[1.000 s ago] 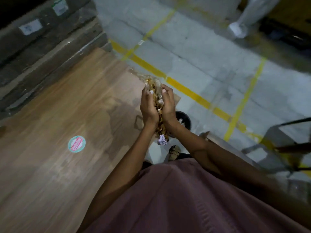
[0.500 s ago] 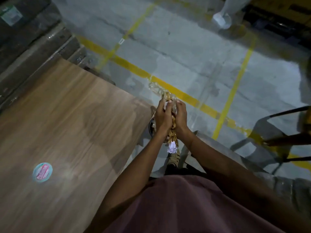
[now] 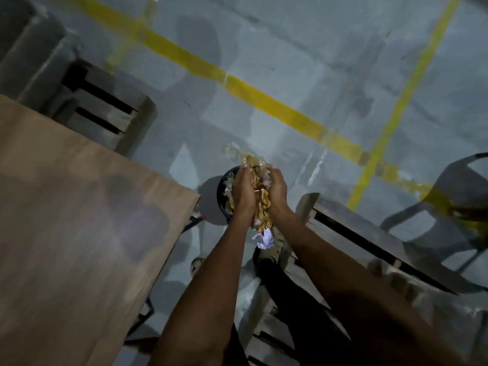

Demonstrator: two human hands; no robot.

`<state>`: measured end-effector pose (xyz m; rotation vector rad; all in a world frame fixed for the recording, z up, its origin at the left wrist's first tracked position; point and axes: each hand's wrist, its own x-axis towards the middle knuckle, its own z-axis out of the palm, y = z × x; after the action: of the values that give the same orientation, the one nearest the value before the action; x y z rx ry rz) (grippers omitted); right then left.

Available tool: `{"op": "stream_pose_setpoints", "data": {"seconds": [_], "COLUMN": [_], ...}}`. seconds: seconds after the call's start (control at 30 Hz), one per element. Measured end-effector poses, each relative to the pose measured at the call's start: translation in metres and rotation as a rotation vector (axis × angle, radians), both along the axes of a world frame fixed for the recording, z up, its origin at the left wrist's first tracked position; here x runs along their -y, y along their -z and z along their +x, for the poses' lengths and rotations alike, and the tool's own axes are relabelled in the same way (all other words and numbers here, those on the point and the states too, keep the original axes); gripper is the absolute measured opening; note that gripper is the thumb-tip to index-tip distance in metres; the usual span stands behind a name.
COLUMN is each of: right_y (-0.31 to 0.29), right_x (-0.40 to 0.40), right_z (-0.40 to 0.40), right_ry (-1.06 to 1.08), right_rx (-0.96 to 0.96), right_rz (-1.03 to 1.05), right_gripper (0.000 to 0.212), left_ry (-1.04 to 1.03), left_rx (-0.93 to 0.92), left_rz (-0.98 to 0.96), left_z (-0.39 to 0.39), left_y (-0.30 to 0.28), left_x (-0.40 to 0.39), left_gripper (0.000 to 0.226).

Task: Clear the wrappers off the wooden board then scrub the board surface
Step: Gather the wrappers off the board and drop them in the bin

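A bunch of crumpled gold and clear wrappers point(image 3: 260, 199), with a white scrap hanging at its near end, is pressed between my left hand point(image 3: 244, 192) and my right hand point(image 3: 277, 190). Both hands hold it over a dark round bin point(image 3: 223, 191) on the floor, which has some wrappers inside. The wooden board point(image 3: 79, 220) fills the left side; its near right corner lies just left of the bin. The part of the board in view is bare.
Grey concrete floor with yellow lines point(image 3: 264, 101) stretches ahead. A wooden pallet point(image 3: 105, 112) sits beyond the board. Another pallet point(image 3: 369, 244) and a dark metal chair point(image 3: 449, 207) stand to the right. My foot point(image 3: 269, 256) is below the hands.
I have turned right and stepped off the board's side; the hands, still clasping the wrappers, now hang over the bin. The round sticker on the board has left the view.
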<state>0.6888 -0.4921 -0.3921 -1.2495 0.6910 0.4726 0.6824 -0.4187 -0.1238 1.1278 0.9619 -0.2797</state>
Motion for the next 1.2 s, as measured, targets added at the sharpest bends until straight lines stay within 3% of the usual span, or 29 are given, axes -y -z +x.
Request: {"op": "stream_pose_setpoints", "data": {"seconds": [0.07, 0.1, 0.13, 0.27, 0.5, 0.67, 0.83, 0.9, 1.03, 1.1, 1.2], "right_y": [-0.062, -0.105, -0.109, -0.034, 0.064, 0.115, 0.094, 0.096, 0.085, 0.087, 0.089], "right_x": [-0.016, -0.024, -0.019, -0.017, -0.010, -0.008, 0.006, 0.011, 0.014, 0.012, 0.009], "right_z": [0.005, 0.012, 0.011, 0.015, 0.023, 0.020, 0.029, 0.022, -0.015, -0.034, -0.045], "right_ry": [0.094, 0.135, 0.118, 0.100, 0.204, 0.136, 0.202, 0.080, -0.444, -0.617, -0.862], "right_rx": [-0.122, -0.180, -0.191, -0.199, -0.206, -0.224, -0.291, -0.244, 0.043, 0.138, 0.070], "right_rz": [0.120, 0.087, 0.065, 0.013, 0.030, 0.045, 0.030, -0.121, -0.712, -0.768, -0.638], "right_gripper": [0.033, 0.033, 0.032, 0.030, 0.042, 0.052, 0.039, 0.043, 0.040, 0.046, 0.050], "left_ry": [-0.099, -0.146, -0.202, -0.220, -0.347, -0.269, -0.166, -0.092, 0.060, 0.136, 0.277], "left_rx": [-0.038, -0.067, -0.050, -0.088, -0.155, -0.140, -0.050, -0.050, -0.079, -0.098, -0.140], "left_rz": [0.009, 0.024, 0.003, -0.018, 0.120, 0.273, 0.441, 0.551, 0.744, 0.759, 0.646], "left_z": [0.001, -0.001, -0.008, -0.015, -0.015, -0.002, -0.009, -0.016, -0.031, -0.042, -0.055], "left_y": [0.069, 0.110, 0.178, 0.271, 0.341, 0.361, 0.350, 0.350, 0.348, 0.348, 0.347], "left_x": [-0.004, -0.004, -0.001, -0.005, -0.010, -0.020, -0.027, -0.028, -0.024, -0.021, -0.019], "left_gripper": [0.071, 0.064, 0.059, 0.070, 0.084, 0.085, 0.048, 0.053, 0.058, 0.048, 0.043]}}
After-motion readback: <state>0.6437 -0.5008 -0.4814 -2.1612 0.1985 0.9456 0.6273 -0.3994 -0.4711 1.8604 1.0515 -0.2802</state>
